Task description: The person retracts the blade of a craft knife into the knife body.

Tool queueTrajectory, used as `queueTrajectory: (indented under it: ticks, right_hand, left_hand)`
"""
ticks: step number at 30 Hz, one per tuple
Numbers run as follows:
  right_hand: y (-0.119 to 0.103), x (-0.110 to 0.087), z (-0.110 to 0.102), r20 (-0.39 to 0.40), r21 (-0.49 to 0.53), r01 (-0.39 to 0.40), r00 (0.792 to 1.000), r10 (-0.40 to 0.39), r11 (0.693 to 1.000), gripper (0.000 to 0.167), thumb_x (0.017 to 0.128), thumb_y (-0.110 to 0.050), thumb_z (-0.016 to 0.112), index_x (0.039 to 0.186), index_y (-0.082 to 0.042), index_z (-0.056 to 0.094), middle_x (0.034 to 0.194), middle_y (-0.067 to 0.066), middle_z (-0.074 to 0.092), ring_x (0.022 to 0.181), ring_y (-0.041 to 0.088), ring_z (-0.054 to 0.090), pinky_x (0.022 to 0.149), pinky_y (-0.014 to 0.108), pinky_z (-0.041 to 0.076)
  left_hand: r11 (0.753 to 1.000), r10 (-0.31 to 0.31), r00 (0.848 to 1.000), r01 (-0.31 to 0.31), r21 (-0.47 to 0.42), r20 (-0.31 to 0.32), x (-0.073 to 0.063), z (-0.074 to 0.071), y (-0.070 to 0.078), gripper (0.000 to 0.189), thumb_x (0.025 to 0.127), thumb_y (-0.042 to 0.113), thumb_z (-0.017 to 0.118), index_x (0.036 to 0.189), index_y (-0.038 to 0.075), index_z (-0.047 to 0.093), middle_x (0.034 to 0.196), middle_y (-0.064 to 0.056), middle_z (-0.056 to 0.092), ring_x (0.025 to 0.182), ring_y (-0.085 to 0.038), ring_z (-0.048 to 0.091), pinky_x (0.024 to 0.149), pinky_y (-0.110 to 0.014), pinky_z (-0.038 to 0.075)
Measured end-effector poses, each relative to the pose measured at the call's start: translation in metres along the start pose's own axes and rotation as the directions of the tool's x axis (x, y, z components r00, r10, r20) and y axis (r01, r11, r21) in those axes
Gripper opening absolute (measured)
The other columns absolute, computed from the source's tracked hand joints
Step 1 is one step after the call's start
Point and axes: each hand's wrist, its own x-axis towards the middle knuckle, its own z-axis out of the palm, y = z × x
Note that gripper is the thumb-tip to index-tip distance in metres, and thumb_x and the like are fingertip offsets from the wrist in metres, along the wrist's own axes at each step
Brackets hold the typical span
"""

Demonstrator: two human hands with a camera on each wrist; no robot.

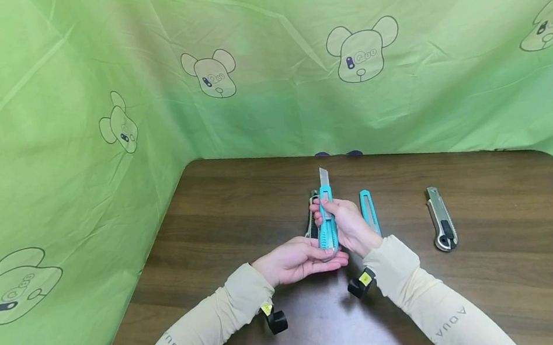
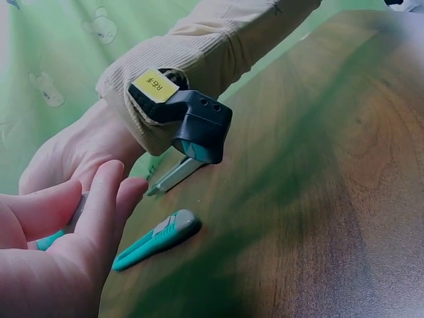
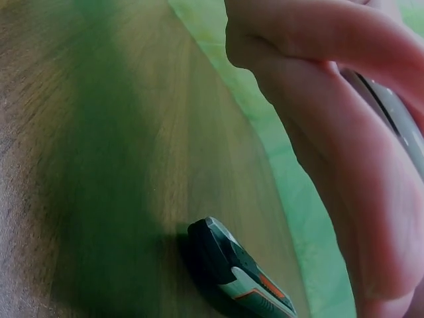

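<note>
A turquoise box cutter (image 1: 327,227) is held up above the table, its blade (image 1: 323,176) extended and pointing away from me. My right hand (image 1: 350,224) grips its body, thumb lying over the slider area. At the lower end, my left hand (image 1: 296,259) pinches it between thumb and fingers, the other fingers fairly straight. The left wrist view shows that pinch, with most of the cutter hidden behind the fingers. A dark box cutter (image 3: 242,271) with orange marks lies behind my left hand. Beside my right hand is a second turquoise box cutter (image 2: 159,237), partly covered in the head view.
A silver-grey box cutter (image 1: 441,219) with a black slider lies farther right on the brown wooden table (image 1: 510,246). Green cloth (image 1: 288,106) with bear prints walls the left and back edges. Black cameras (image 1: 361,284) hang below both wrists.
</note>
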Motion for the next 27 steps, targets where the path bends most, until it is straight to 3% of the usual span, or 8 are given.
queueTrajectory:
  ticks: [9, 19, 23, 27]
  right_hand:
    - [0.0007, -0.0011, -0.0009, 0.019, 0.0, 0.033, 0.999, -0.033, 0.999, 0.029, 0.105, -0.014, 0.036, 0.124, 0.007, 0.042, 0.088, 0.001, 0.059, 0.067, 0.006, 0.052, 0.061, 0.013, 0.049]
    - [0.0013, -0.0008, -0.0012, 0.037, -0.017, 0.05, 0.998, -0.049, 0.999, 0.032, 0.105, -0.011, 0.035, 0.13, 0.01, 0.037, 0.093, 0.001, 0.06, 0.075, 0.008, 0.054, 0.065, 0.013, 0.05]
    - [0.0021, -0.0007, -0.0022, 0.038, -0.014, 0.049, 0.998, -0.048, 0.999, 0.034, 0.105, -0.011, 0.035, 0.132, 0.01, 0.036, 0.095, 0.001, 0.06, 0.078, 0.008, 0.055, 0.067, 0.013, 0.051]
    - [0.001, -0.0003, -0.0074, 0.065, -0.033, 0.025, 0.998, -0.023, 0.999, 0.037, 0.106, -0.013, 0.034, 0.135, 0.01, 0.034, 0.1, 0.004, 0.061, 0.086, 0.009, 0.059, 0.074, 0.016, 0.054]
  left_hand:
    - [1.0, -0.003, 1.0, 0.003, -0.013, -0.004, 0.0008, -0.0004, -0.0009, 0.04, 0.1, -0.005, 0.038, 0.139, -0.014, 0.037, 0.145, -0.034, 0.038, 0.122, -0.026, 0.056, 0.11, -0.034, 0.041]
    - [0.999, -0.002, 1.0, 0.002, -0.041, -0.007, 0.0029, -0.0014, -0.001, 0.041, 0.1, -0.007, 0.036, 0.14, -0.014, 0.035, 0.146, -0.036, 0.032, 0.138, -0.037, 0.035, 0.112, -0.036, 0.038]
    - [0.999, 0.004, 1.0, -0.004, -0.039, -0.011, 0.0027, -0.0015, -0.0016, 0.04, 0.1, -0.007, 0.036, 0.14, -0.013, 0.035, 0.146, -0.036, 0.033, 0.133, -0.034, 0.044, 0.111, -0.035, 0.039]
    - [0.999, 0.006, 1.0, -0.007, -0.032, -0.022, 0.0022, -0.0024, -0.0026, 0.041, 0.1, -0.007, 0.038, 0.14, -0.013, 0.036, 0.141, -0.032, 0.044, 0.114, -0.024, 0.062, 0.108, -0.034, 0.043]
